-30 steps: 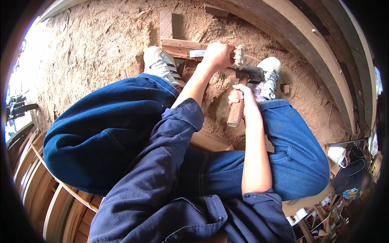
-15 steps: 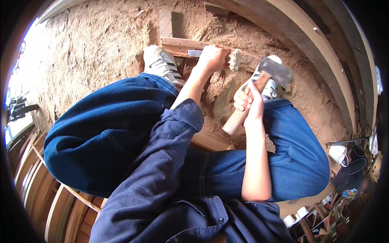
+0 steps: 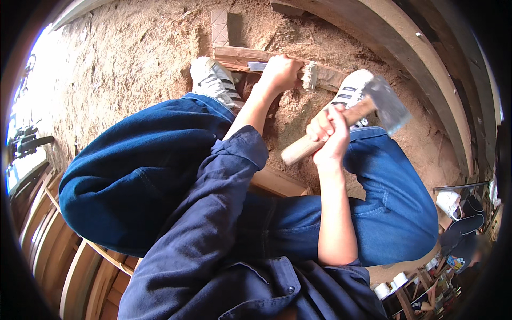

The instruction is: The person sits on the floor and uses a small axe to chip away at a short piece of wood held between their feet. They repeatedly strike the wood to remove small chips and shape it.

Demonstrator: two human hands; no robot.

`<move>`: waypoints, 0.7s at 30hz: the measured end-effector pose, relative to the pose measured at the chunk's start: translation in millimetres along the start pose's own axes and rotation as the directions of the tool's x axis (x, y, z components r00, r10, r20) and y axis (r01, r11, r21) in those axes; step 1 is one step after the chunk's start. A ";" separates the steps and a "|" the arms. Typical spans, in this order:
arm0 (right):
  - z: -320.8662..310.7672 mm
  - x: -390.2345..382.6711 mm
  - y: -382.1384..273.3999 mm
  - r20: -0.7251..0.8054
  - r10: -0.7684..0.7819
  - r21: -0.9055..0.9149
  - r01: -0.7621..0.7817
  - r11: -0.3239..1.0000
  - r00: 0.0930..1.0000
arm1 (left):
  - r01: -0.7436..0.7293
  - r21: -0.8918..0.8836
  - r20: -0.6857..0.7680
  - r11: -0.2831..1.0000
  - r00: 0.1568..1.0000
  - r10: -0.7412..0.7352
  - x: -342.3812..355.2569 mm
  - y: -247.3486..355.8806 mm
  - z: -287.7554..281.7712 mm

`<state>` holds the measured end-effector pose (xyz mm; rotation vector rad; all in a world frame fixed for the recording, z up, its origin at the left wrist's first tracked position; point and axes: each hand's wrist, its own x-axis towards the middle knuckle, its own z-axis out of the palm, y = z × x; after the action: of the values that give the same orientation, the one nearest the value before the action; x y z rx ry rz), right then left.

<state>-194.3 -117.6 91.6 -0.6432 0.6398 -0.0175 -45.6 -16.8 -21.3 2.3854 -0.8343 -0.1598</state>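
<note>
My left hand (image 3: pixel 281 73) is closed around a chisel held sideways. The chisel's flat metal blade (image 3: pixel 257 66) sticks out on the left, and its pale, frayed handle end (image 3: pixel 310 76) shows on the right. It lies along a length of timber (image 3: pixel 234 54) on the ground between my shoes, and my fist hides its middle. My right hand (image 3: pixel 329 130) grips the wooden handle of a hammer (image 3: pixel 393 106). The broad metal head is smeared by motion, tilted up to the right, over my right shoe (image 3: pixel 354 85) and apart from the chisel.
A short marked wooden block (image 3: pixel 220 28) touches the timber's far left end. Large curved wooden beams (image 3: pixel 421 69) bound the right side. Stacked curved timbers (image 3: pixel 80 277) stand at the lower left. Loose brown chips and dust cover the ground (image 3: pixel 144 53). Another person (image 3: pixel 464 240) is at the lower right.
The hammer's head has swung right and slightly down, away from the chisel, its handle now lying flatter. My left hand and the chisel have hardly moved.
</note>
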 end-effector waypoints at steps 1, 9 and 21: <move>-0.7 1.3 -2.1 0.030 -0.075 0.020 0.075 0.997 0.997 | 0.011 0.007 -0.005 1.000 1.000 -0.011 0.4 -0.4 0.6; -7.7 7.2 33.0 -0.200 0.489 -0.047 -0.507 0.861 0.849 | 0.057 0.116 0.018 0.992 0.998 -0.059 -1.1 -18.2 2.7; -11.5 6.3 21.3 -0.133 0.404 -0.098 -0.417 0.903 0.905 | 0.081 0.151 0.053 0.985 0.995 -0.089 -1.9 -11.6 -2.9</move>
<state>-199.4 -108.0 69.0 -0.6190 0.8799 0.3874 -40.1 -7.0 -25.8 2.5695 -0.7969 -0.2105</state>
